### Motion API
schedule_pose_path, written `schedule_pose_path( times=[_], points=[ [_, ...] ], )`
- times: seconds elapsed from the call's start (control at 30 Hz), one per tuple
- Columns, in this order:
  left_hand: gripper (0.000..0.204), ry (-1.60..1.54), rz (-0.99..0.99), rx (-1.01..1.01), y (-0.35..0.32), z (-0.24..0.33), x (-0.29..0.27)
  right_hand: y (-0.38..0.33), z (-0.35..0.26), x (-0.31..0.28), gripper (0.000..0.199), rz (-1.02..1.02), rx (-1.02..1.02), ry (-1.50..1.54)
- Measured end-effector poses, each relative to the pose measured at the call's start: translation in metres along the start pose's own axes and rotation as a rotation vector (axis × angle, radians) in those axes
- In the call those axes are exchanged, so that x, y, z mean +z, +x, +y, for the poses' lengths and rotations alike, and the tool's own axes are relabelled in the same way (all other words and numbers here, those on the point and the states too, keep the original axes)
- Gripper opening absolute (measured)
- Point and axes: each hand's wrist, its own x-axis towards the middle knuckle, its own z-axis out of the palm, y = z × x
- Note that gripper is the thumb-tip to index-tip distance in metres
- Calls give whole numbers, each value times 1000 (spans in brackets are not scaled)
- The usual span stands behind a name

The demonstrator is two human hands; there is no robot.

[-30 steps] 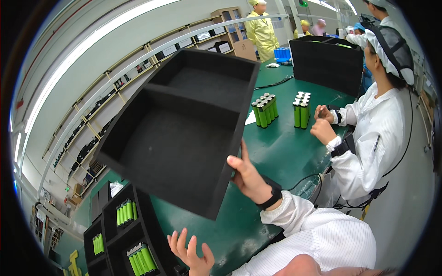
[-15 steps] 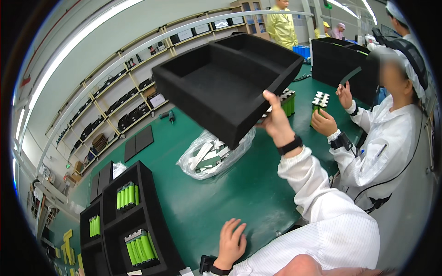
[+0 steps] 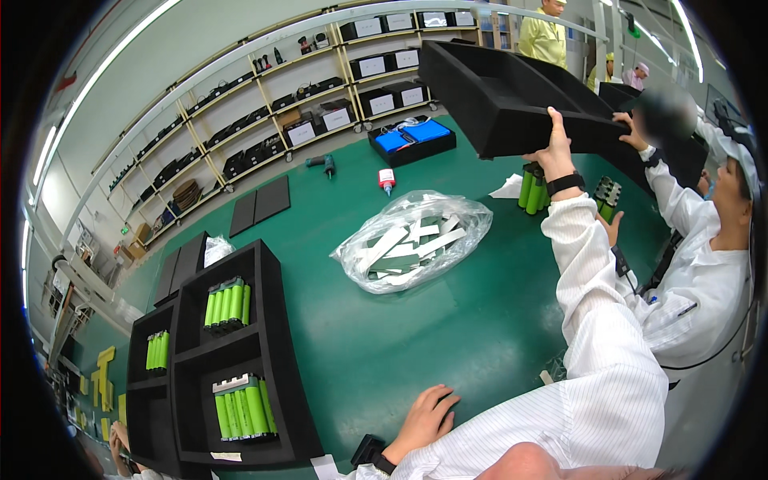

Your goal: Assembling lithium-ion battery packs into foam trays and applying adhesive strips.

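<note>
the right hand [image 3: 554, 158] is raised on an outstretched arm [image 3: 588, 292]; the left hand [image 3: 422, 421] lies low, palm down.

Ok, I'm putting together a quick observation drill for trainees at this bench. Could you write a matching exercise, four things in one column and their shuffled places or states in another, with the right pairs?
Column one
1. Right hand
2. Left hand
3. Clear plastic bag
4. Teal-and-black power tool

Column two
A. Contains pale and green strips
B. Grips a black divided tray
C. Lies left of the red-and-white bottle
D. Empty, near the green tabletop's near edge

Pairs: 1-B, 2-D, 3-A, 4-C
</note>
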Motion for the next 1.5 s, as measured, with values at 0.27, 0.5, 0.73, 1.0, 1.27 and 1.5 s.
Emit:
schedule_pose_path(
  times=[0.27, 0.5, 0.73, 1.0, 1.27, 1.5],
  points=[
    [25, -47, -7, -34, -3, -2, -8, 43, 22, -29, 68, -336, -241, -220],
    [25, -67, 66, -29, -12, -14, 11, 91, 18, -32, 96, -298, -583, -426],
    [25, -201, 163, 8, -14, -17, 7, 179, 7, -16, 60, -498, 60, 110],
    [24, -451, 423, -108, -61, 20, -55, -56, 133, 42, 51, -1218, 428, -230],
    [23, -480, 827, -333, -160, 51, -78, -306, 172, -48, 39, -1834, 735, -583],
    [28, -92, 1250, -521, -217, 16, -87, -371, 221, -155, 31, -1967, 716, -559]
  ],
)
